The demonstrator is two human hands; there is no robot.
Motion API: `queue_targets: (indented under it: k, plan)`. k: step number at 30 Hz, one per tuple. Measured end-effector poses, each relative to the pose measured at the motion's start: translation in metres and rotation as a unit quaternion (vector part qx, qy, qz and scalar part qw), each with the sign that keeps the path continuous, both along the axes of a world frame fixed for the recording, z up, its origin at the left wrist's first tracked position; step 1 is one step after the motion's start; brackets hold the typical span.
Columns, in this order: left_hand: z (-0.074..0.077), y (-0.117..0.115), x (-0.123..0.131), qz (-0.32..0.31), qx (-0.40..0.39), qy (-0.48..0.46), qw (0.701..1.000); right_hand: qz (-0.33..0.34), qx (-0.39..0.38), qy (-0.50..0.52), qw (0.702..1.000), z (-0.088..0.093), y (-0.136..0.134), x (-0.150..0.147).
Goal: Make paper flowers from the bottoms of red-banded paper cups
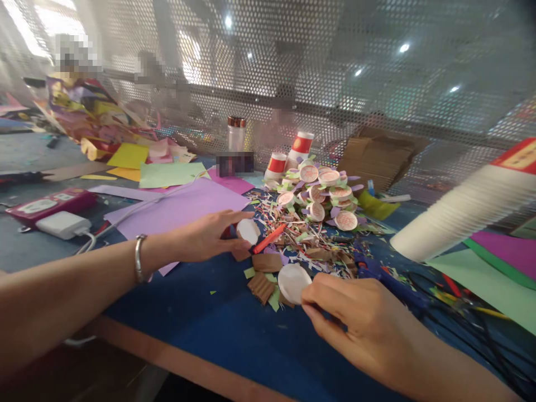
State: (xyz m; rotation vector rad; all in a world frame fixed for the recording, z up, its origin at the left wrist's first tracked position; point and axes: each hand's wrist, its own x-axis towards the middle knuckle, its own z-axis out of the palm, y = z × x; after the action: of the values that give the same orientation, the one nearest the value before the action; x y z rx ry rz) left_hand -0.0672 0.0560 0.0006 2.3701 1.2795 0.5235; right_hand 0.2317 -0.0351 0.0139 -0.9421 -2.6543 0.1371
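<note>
My left hand (209, 237) is curled around a small white-ended piece (248, 231) with a bit of red behind it, which looks like part of a paper cup. Its thumb and forefinger lie along the white end. A round white disc (293, 283) is pinched at its right edge by my right hand (352, 312). Under and beside the disc lie brown corrugated cardboard pieces (262, 287) and green paper scraps. An orange-red marker-like stick (269, 238) rests between the two hands. Behind it is a pile of round cup-bottom pieces with printed faces (317, 194) and paper tabs.
A tall stack of white paper cups (464, 206) leans at the right, beside a blue glue gun (389, 279) and black cables. Purple paper (188, 201) and a power strip (52, 206) lie left. Red-and-white cups (302, 146) and a perforated metal screen (259, 67) stand behind.
</note>
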Motion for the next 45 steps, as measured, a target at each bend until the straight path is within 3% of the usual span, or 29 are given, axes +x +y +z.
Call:
queue_targets:
  k: [2, 6, 13, 19, 27, 33, 41, 43, 45]
  plan:
    - [0.0, -0.003, 0.004, 0.014, 0.007, 0.033, 0.999, 0.011, 0.001, 0.004, 1.0, 0.0, -0.003, -0.002]
    - [0.014, -0.019, 0.011, 0.006, 0.081, 0.037, 0.996, 0.05, -0.007, -0.018, 0.999, 0.003, -0.011, -0.008]
    - [0.021, -0.028, 0.044, -0.127, 0.09, 0.084, 0.984, 0.099, -0.002, -0.079, 0.992, 0.004, -0.018, -0.023]
    - [0.03, -0.017, 0.066, -0.122, 0.044, 0.129, 0.983, 0.075, -0.011, -0.092, 0.993, 0.006, -0.022, -0.027]
    - [0.017, -0.005, 0.047, -0.102, 0.039, 0.115, 0.987, 0.081, 0.002, -0.071, 0.994, 0.001, -0.022, -0.026]
    - [0.02, -0.007, 0.048, -0.073, 0.028, 0.155, 0.985, 0.086, 0.003, -0.044, 0.995, -0.002, -0.017, -0.02]
    - [0.037, -0.002, 0.027, 0.038, 0.098, 0.136, 0.985, -0.034, 0.028, -0.023, 0.999, -0.002, 0.007, 0.006]
    - [0.042, -0.006, 0.029, 0.024, 0.094, 0.114, 0.989, -0.067, 0.022, -0.045, 0.996, -0.001, 0.012, 0.012]
    - [0.044, -0.012, 0.033, -0.027, 0.042, 0.106, 0.993, -0.098, 0.006, -0.079, 0.992, -0.001, 0.015, 0.015]
